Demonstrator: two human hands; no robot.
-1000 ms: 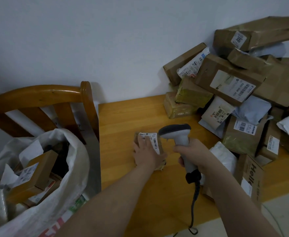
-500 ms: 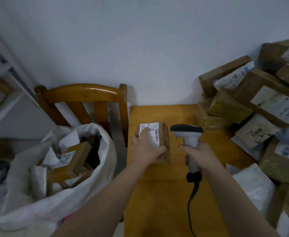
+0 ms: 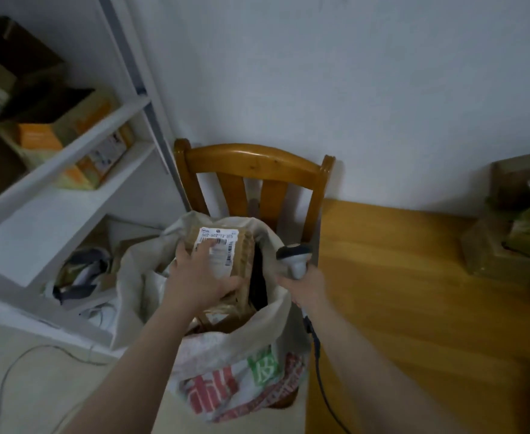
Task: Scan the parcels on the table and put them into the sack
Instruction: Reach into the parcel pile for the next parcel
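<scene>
Parcel: brown cardboard box with a white barcoded label facing up. Centre of the frame, held at the open mouth of the sack. Whether it touches the contents below cannot be told.

Left hand: on top of the parcel, fingers spread over the label, thumb hooked round the near edge, gripping it.

Sack: white woven bag with red and green print, lower centre of the frame, standing on the seat of the chair. Its mouth is wide open, and more brown packaging shows inside beneath the held parcel.

Right hand: just right of the sack's rim, fingers curled tightly round the handle of the scanner.

Scanner: handheld, pale body with a dark head, upright, at the left edge of the tabletop. Its dark cable hangs down toward the lower edge of the frame.

Tabletop: orange-brown wood, right half of the frame.

Stacked parcels: brown and greenish, blurred, on the tabletop at the right edge of the frame, well apart from both hands.

Chair: wooden, slatted back against the wall, centre of the frame, behind the sack.

Shelf unit: white, left of the frame, carrying cardboard and orange boxes.

Cord: thin, loose on the floor, lower left of the frame.
</scene>
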